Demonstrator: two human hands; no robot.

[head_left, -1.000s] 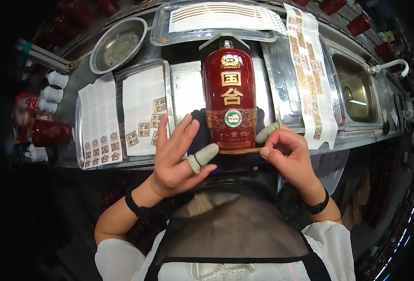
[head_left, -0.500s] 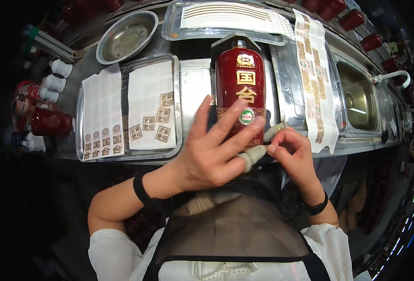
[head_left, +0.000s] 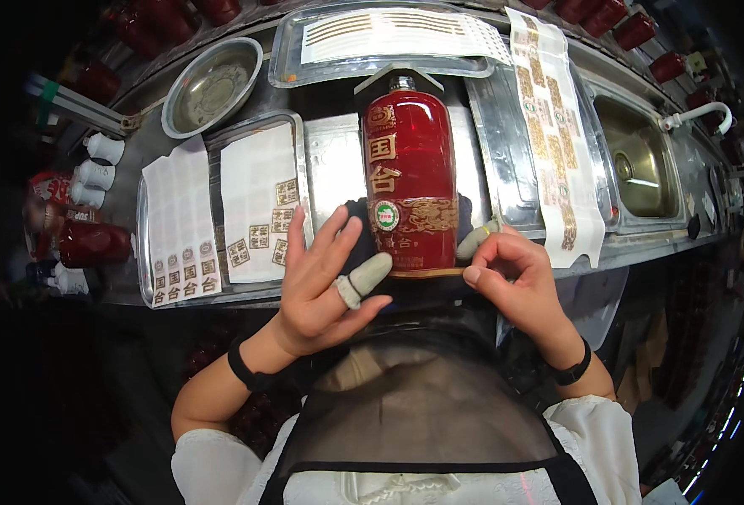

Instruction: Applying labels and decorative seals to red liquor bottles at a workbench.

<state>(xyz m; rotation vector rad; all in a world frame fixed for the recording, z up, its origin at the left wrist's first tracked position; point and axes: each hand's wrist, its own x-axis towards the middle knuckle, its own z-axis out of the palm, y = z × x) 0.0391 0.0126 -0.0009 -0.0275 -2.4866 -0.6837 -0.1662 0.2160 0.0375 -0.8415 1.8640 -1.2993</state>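
A dark red glass bottle (head_left: 418, 177) with gold lettering and a round green-and-white label (head_left: 385, 215) lies on its back, neck away from me. Along its base edge runs a thin gold strip sticker (head_left: 426, 273). My right hand (head_left: 515, 273) pinches the strip's right end between thumb and finger. A greyish finger cot (head_left: 475, 241) covers another of its fingers beside the bottle. My left hand (head_left: 317, 286) is spread left of the base and holds nothing; one finger wears a greyish finger cot (head_left: 367, 278).
Left, a metal tray (head_left: 301, 160) carries sticker sheets (head_left: 178, 194) and loose square gold stickers (head_left: 259, 236). A metal bowl (head_left: 170, 109) stands behind it. Another tray (head_left: 283, 80) with gold strips lies at the back. Right are a long label sheet (head_left: 557, 143) and a sink (head_left: 641, 168).
The bottle has turned so its gold lettering now faces left. My left hand has drawn left, away from the bottle's base, and spread. My right hand keeps its pinch at the base's right.
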